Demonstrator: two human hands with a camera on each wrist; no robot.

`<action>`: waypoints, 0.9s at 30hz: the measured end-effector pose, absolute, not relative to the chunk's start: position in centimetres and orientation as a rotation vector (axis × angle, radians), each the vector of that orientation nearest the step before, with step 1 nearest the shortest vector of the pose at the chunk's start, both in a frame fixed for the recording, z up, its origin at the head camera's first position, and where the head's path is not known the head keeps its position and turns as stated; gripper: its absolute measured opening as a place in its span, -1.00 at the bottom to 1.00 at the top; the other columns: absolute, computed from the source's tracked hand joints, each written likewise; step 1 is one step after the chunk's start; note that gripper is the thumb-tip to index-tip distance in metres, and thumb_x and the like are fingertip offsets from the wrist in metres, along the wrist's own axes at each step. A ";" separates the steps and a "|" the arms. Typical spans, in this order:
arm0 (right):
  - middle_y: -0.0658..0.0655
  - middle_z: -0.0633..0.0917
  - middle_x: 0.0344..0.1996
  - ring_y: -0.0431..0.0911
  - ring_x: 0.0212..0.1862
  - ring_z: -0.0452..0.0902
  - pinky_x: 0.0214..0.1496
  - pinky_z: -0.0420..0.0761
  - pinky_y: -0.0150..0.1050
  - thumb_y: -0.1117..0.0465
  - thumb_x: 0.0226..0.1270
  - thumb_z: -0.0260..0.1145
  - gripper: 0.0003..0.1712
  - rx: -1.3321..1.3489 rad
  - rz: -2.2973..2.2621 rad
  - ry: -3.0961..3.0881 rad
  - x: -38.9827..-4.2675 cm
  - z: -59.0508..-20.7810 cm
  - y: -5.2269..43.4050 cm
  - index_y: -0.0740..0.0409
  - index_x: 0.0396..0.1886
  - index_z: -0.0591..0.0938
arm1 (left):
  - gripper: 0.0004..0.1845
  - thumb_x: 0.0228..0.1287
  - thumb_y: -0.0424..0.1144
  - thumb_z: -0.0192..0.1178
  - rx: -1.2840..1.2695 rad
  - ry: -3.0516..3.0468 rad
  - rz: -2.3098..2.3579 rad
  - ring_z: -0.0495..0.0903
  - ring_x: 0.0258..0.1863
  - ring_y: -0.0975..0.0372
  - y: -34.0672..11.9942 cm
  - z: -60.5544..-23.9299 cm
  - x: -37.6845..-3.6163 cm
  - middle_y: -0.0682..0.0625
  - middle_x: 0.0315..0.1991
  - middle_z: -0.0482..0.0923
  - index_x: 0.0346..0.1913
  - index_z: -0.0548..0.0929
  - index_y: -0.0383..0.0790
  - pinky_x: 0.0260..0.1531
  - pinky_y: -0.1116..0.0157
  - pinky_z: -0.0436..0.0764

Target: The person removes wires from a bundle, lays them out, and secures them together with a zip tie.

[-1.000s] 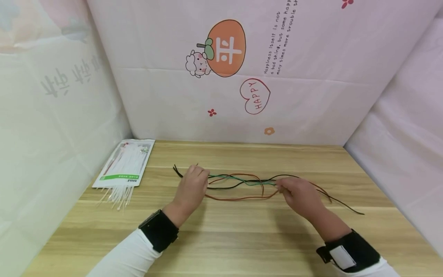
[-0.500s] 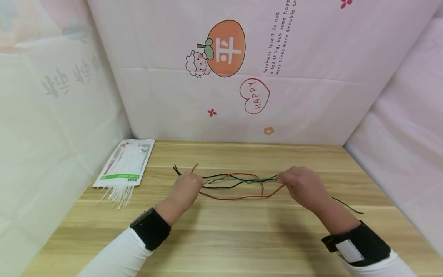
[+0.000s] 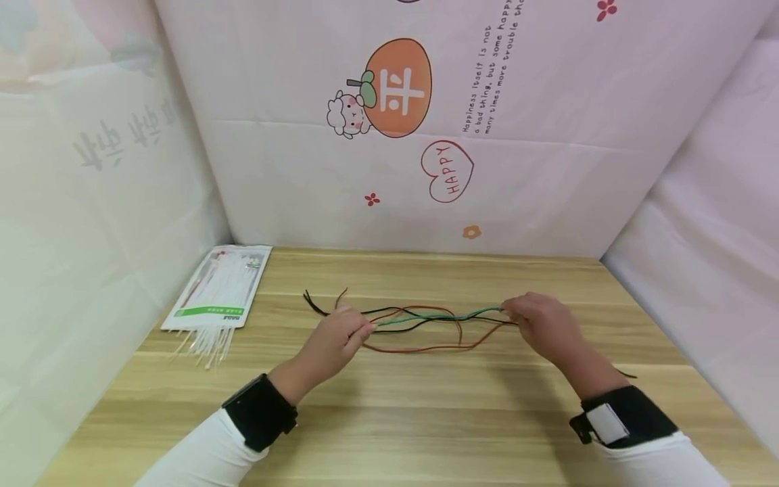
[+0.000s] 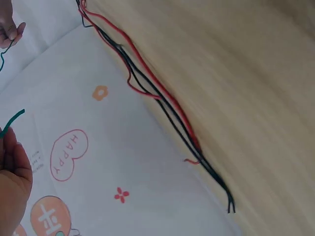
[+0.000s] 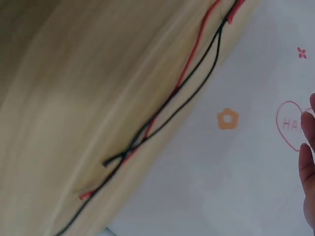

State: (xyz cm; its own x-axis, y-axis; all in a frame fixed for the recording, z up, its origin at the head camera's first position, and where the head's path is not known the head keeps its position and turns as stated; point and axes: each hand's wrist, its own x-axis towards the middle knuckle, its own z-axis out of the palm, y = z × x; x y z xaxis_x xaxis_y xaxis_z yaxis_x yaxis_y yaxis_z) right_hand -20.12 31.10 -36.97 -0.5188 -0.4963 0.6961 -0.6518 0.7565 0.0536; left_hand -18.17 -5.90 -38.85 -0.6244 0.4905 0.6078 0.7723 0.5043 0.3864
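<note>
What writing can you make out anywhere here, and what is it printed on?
"HAPPY": inside the red heart outline on the backdrop sheet.
"Happiness itself is not a bad thing, but some…": slanted lines of small print on the same sheet; the rest is cut off or too small to read.
One white character on the orange fruit picture.
Faint grey characters on the left sheet: unreadable.
Packet label: too small to read.
</note>
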 end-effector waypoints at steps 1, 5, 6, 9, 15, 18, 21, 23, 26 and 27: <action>0.09 0.71 -0.51 -0.02 -0.47 0.62 -0.50 0.58 -0.11 0.52 -0.16 0.50 -0.73 0.836 0.285 -2.255 -20.4 -37.3 31.0 0.19 -0.40 0.73 | -0.63 0.36 -0.36 0.15 -1.032 -2.346 -0.948 0.34 -0.45 0.30 -5.9 -38.9 -18.1 0.11 -0.54 0.36 -0.62 0.33 -0.12 -0.44 0.35 0.41; 0.10 0.70 -0.46 0.00 -0.40 0.63 -0.43 0.59 -0.08 0.51 0.06 0.40 -0.79 0.770 0.343 -2.396 -21.0 -38.1 30.9 0.23 -0.28 0.72 | -0.68 0.44 -0.27 0.07 -0.952 -2.461 -1.206 0.46 -0.36 0.29 -6.3 -39.2 -17.8 0.09 -0.41 0.51 -0.55 0.47 -0.11 -0.33 0.33 0.50; 0.11 0.70 -0.44 0.01 -0.38 0.63 -0.41 0.59 -0.07 0.49 0.11 0.37 -0.80 0.738 0.359 -2.446 -21.1 -38.2 31.1 0.24 -0.25 0.71 | -0.71 0.45 -0.25 0.05 -0.931 -2.478 -1.269 0.51 -0.30 0.27 -6.5 -39.3 -17.8 0.07 -0.35 0.56 -0.51 0.53 -0.11 -0.27 0.29 0.52; 0.17 0.71 -0.38 0.09 -0.31 0.64 -0.34 0.59 0.00 0.46 0.18 0.33 -0.83 0.646 0.397 -2.573 -21.0 -38.3 31.7 0.27 -0.21 0.70 | -0.77 0.46 -0.23 0.05 -0.920 -2.496 -1.355 0.59 -0.15 0.17 -7.1 -39.4 -17.7 0.00 -0.19 0.64 -0.33 0.67 -0.14 -0.13 0.19 0.56; 0.22 0.73 -0.35 0.13 -0.30 0.66 -0.35 0.61 0.01 0.43 0.10 0.40 -0.83 0.681 0.350 -2.538 -21.0 -38.7 32.8 0.26 -0.27 0.72 | -0.82 0.39 -0.23 0.15 -1.045 -2.524 -1.141 0.61 -0.24 0.22 -7.5 -39.5 -17.9 0.02 -0.30 0.65 -0.34 0.70 -0.17 -0.21 0.26 0.58; 0.18 0.73 -0.39 0.10 -0.34 0.66 -0.38 0.61 -0.01 0.45 0.00 0.45 -0.80 0.732 0.288 -2.450 -21.0 -38.6 33.1 0.23 -0.31 0.72 | -0.84 0.37 -0.25 0.17 -1.039 -2.583 -1.056 0.56 -0.32 0.29 -7.4 -39.3 -18.0 0.06 -0.36 0.63 -0.35 0.69 -0.17 -0.26 0.29 0.55; 0.15 0.73 -0.43 0.08 -0.37 0.66 -0.39 0.61 -0.01 0.48 -0.09 0.48 -0.76 0.762 0.241 -2.381 -21.0 -38.3 33.3 0.22 -0.35 0.73 | -0.85 0.38 -0.27 0.15 -1.031 -2.660 -0.970 0.48 -0.40 0.32 -7.3 -39.1 -18.1 0.06 -0.39 0.60 -0.29 0.69 -0.22 -0.33 0.32 0.51; 0.14 0.72 -0.45 0.06 -0.40 0.65 -0.41 0.60 -0.03 0.50 -0.13 0.50 -0.74 0.788 0.211 -2.336 -21.0 -38.1 33.4 0.21 -0.38 0.72 | -0.84 0.39 -0.28 0.13 -1.030 -2.704 -0.901 0.40 -0.47 0.33 -7.3 -39.0 -18.2 0.10 -0.46 0.53 -0.31 0.67 -0.24 -0.40 0.34 0.46; 0.12 0.71 -0.50 0.02 -0.45 0.63 -0.45 0.59 -0.06 0.43 0.05 0.44 -0.89 0.845 0.178 -2.252 -21.0 -37.8 33.4 0.20 -0.40 0.71 | -0.82 0.40 -0.27 0.12 -1.013 -2.741 -0.780 0.30 -0.56 0.34 -7.3 -38.9 -18.5 0.14 -0.56 0.38 -0.40 0.59 -0.19 -0.47 0.38 0.39; 0.10 0.69 -0.52 0.00 -0.48 0.62 -0.47 0.58 -0.07 0.36 0.21 0.37 -0.97 0.866 0.157 -2.220 -21.1 -37.7 33.4 0.19 -0.41 0.70 | -0.80 0.40 -0.26 0.12 -1.006 -2.744 -0.729 0.28 -0.58 0.35 -7.3 -38.9 -18.6 0.15 -0.58 0.34 -0.43 0.55 -0.16 -0.50 0.39 0.38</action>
